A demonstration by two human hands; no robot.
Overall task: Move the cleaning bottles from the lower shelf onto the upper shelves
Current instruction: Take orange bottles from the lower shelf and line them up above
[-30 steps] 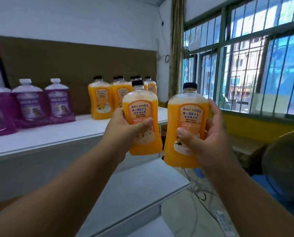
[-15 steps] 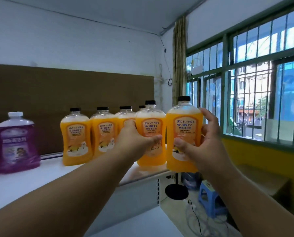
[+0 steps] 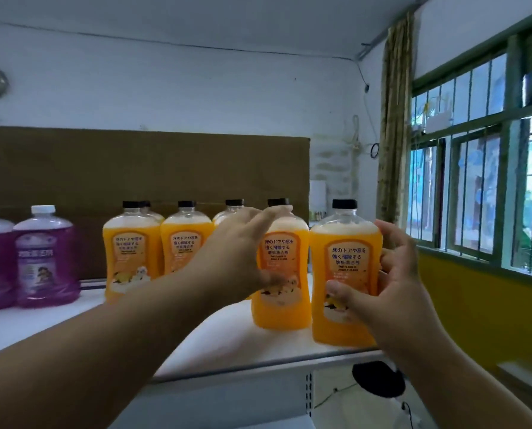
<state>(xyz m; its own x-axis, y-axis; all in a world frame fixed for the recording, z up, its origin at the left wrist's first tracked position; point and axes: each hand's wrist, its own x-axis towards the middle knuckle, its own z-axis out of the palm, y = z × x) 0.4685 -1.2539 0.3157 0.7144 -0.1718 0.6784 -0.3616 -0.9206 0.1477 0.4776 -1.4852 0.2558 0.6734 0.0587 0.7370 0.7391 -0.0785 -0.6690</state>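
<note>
Head view, nearest first: two bare forearms reaching forward and up onto the white upper shelf [image 3: 233, 342]. Right hand [image 3: 391, 292] wrapped round the near-right orange plastic cleaning bottle with a black cap [image 3: 345, 274], thumb across the lower label, fingers curled behind its right side; bottle upright, long axis vertical, base at or just above the shelf's front right corner, contact not clear enough to call. Left hand [image 3: 243, 252] blurred, fingers spread and mostly straight, lying against the left flank of the second orange bottle [image 3: 281, 274], not curled round it; looks released or being released, though blur prevents certainty. Second bottle upright on the shelf, touching or just beside the gripped one on its left and slightly further back.

Relation that matters for the coming move: gripped bottle directly in front of the right palm, very near the shelf's front edge and right end, so probably to be set down and nudged inward, away from that corner. Right hand plainly the one for it, being already on it; left hand free to steady the neighbour.

Further back along the shelf, left of the two handled bottles: a row of like orange bottles [image 3: 131, 252], upright, close together. Beyond those, toward the shelf's left end, purple bottles with white caps [image 3: 44, 258]. Behind everything on the shelf, a brown backing board [image 3: 134, 168].
</note>
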